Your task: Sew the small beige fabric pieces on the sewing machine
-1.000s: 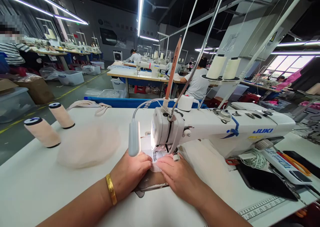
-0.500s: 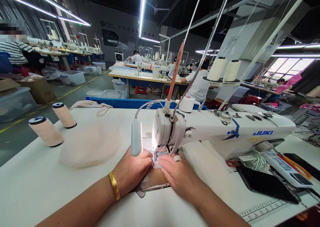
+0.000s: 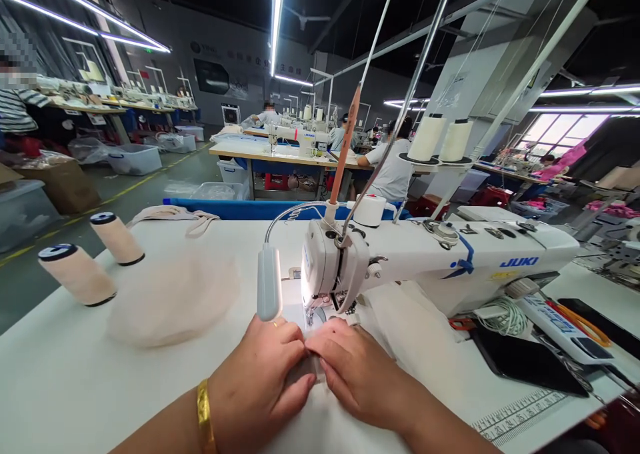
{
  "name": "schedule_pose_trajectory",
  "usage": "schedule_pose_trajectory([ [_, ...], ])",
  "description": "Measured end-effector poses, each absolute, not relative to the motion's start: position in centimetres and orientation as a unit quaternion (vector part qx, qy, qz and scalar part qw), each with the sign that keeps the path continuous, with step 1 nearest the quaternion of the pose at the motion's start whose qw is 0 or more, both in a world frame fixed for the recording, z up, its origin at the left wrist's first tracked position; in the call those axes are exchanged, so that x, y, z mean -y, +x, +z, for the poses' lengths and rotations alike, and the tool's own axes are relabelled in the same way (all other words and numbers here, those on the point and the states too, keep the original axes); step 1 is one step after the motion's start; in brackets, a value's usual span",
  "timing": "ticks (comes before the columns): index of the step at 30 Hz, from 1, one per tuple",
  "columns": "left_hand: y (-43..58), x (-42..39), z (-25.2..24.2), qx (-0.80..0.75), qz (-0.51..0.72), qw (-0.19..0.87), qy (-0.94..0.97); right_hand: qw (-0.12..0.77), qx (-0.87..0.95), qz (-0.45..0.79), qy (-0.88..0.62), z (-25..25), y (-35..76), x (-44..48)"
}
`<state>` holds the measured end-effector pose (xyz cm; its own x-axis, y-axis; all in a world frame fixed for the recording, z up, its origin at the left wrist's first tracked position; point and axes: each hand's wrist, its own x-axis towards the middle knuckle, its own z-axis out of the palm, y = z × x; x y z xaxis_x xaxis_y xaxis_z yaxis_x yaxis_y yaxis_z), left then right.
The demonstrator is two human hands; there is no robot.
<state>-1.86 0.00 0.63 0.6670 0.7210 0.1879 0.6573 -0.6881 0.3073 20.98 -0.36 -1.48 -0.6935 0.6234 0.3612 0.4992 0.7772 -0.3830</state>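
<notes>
In front of the presser foot (image 3: 315, 317) of a white JUKI sewing machine (image 3: 410, 251), my two hands lie close together on the table. My left hand (image 3: 263, 377), with a gold bangle at its wrist, has its fingers closed on a thin pale fabric (image 3: 316, 374), thumb on the near side. My right hand (image 3: 357, 374) pinches the same fabric, its fingertips touching the left fingers. Most of that fabric is hidden under the hands. Above the left hand hangs a grey lamp (image 3: 269, 282) on a bent metal neck.
A sheer fabric piece (image 3: 175, 301) lies at left, beside two peach thread cones (image 3: 77, 274). More pale cloth (image 3: 410, 334) spreads under the machine arm. At right are a black phone (image 3: 525, 361), a coiled cable (image 3: 503, 317) and a printed ruler (image 3: 520, 414). Co-workers sit farther back.
Both hands have come back from the presser foot, nearer to me, and closer together. The brown patch and the machine plate's edge seen between them are now covered. The view has shifted slightly.
</notes>
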Motion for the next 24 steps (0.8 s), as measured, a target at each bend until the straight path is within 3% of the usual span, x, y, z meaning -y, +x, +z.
schedule_pose_trajectory([
  [5,-2.3,-0.5,-0.5,-0.367,0.187,0.114,0.904,0.175,0.917,0.088,-0.347,-1.9,21.5,0.1],
  [11,-1.7,-0.2,-1.6,-0.300,0.257,0.074,0.916,0.184,0.915,0.079,-0.349,-1.9,21.7,0.5],
  [24,-1.7,-0.7,-1.6,-0.315,0.252,0.027,0.915,0.184,0.903,0.050,-0.385,-2.6,21.5,-0.2],
])
